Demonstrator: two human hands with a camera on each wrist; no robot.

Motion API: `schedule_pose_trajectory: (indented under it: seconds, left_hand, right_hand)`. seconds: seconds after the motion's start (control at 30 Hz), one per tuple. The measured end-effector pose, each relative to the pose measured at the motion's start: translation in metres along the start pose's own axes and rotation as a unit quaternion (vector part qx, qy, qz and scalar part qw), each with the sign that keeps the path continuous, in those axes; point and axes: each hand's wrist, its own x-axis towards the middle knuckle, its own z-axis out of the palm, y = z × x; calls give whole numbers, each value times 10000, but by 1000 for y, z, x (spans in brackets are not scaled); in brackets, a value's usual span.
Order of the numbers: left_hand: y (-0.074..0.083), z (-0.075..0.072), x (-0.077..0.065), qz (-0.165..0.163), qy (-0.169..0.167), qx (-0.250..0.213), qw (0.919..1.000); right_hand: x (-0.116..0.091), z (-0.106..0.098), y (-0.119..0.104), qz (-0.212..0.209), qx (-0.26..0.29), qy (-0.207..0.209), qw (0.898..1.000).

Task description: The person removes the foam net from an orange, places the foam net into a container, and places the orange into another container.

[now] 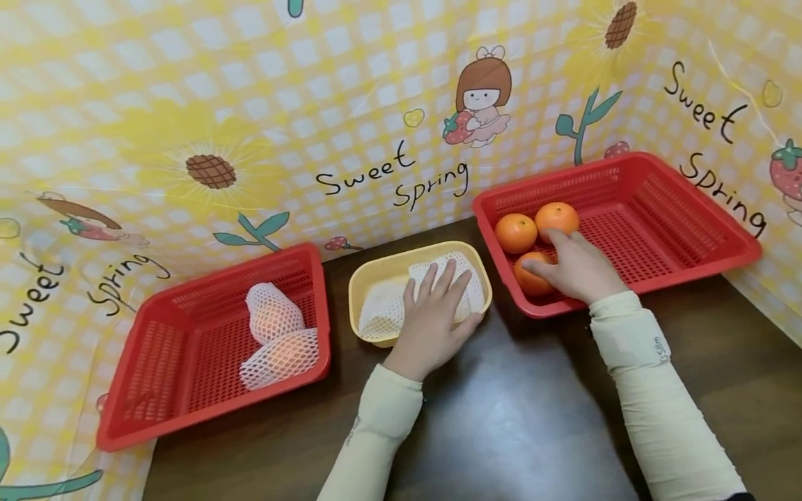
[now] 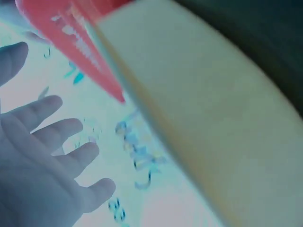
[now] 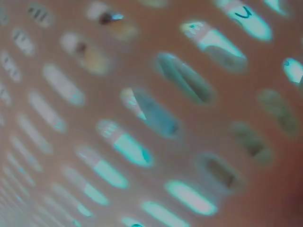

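In the head view my left hand (image 1: 432, 320) is over a small yellow tub (image 1: 358, 306), fingers spread above white foam fruit nets (image 1: 383, 306). The left wrist view shows the same hand (image 2: 42, 156) with its fingers apart and nothing between them. My right hand (image 1: 579, 268) reaches into the right red basket (image 1: 683, 261). Its thumb lies over the near orange (image 1: 531, 277), and its index finger is at the back orange (image 1: 557, 217). A further orange (image 1: 516, 234) sits at the left. The remaining right fingertips are partly hidden.
A second red basket (image 1: 150, 417) stands at the left, holding two net-wrapped fruits, one net-wrapped fruit (image 1: 276, 316) behind the other. A printed yellow checked cloth (image 1: 351, 83) rises behind the dark table (image 1: 514, 410). Only slotted red basket wall (image 3: 156, 189) fills the right wrist view.
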Motion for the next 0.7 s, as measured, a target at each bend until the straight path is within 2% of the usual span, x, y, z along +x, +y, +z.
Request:
schedule_pose_trajectory:
  seconds: [0.17,0.33,0.53,0.63,0.7]
  left_hand:
    - [-25,-23,-26,-156,212,332,9991]
    - [-53,-50,-51,-447,500,584,9960]
    - [-98,-80,-77,-1370,475,647,9873]
    - [-122,-93,-92,-1874,225,508,9807]
    - [-137,-100,-103,-2194,-94,396,9748]
  right_hand:
    - [-11,-3,-24,-155,148,486,9986]
    - [-23,1,-53,-653,226,904,9935]
    - [-29,28,-93,-1508,357,1000,9828]
    - [-29,52,-114,-1835,339,866,9786]
    - [-28,68,-130,-2032,330,707,9760]
